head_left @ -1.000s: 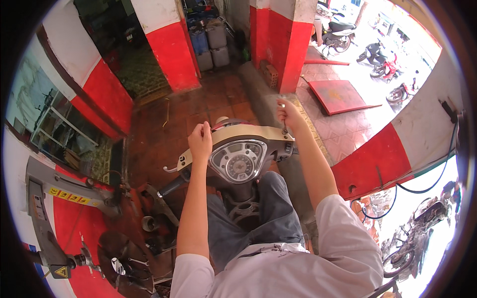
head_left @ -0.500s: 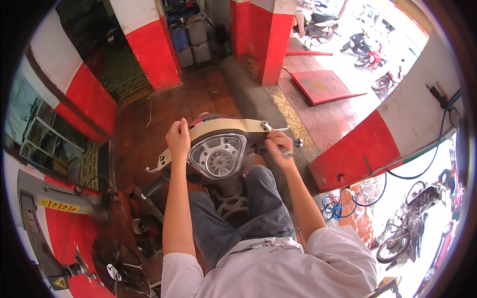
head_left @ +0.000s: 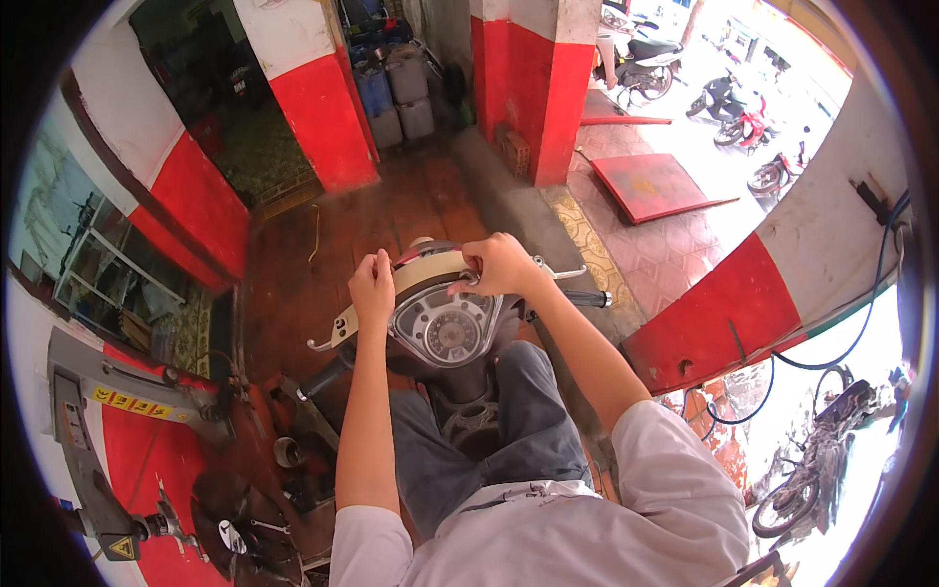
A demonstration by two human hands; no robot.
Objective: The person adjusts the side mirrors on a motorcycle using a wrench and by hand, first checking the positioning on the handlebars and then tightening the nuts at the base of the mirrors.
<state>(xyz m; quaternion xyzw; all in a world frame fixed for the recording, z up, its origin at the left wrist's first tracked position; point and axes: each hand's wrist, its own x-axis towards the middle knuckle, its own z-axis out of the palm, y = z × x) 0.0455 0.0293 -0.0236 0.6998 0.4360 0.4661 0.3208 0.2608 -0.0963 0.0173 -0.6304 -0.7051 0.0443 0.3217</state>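
My left hand (head_left: 373, 287) has closed fingers on the cream handlebar cover (head_left: 428, 270) of a scooter, left of the round chrome-rimmed speedometer (head_left: 452, 335). My right hand (head_left: 489, 265) reaches over the upper right part of the cover, just above the dial, fingers curled round something small and shiny that I cannot make out. The black handgrips (head_left: 587, 299) and silver levers (head_left: 567, 273) stick out at both sides. My legs in dark trousers straddle the body below the dashboard.
Grey workshop machinery (head_left: 137, 396) stands at lower left. A red metal panel (head_left: 646, 186) lies on the pavement ahead right, with parked motorbikes (head_left: 743, 122) beyond. Red-and-white walls and pillars surround me; plastic jugs (head_left: 406, 78) are stacked at the back. A dark hose (head_left: 836, 360) hangs at the right.
My right hand came down from above the right end of the handlebar, then moved left and inward to the cover above the dial. My left hand stayed on the cover.
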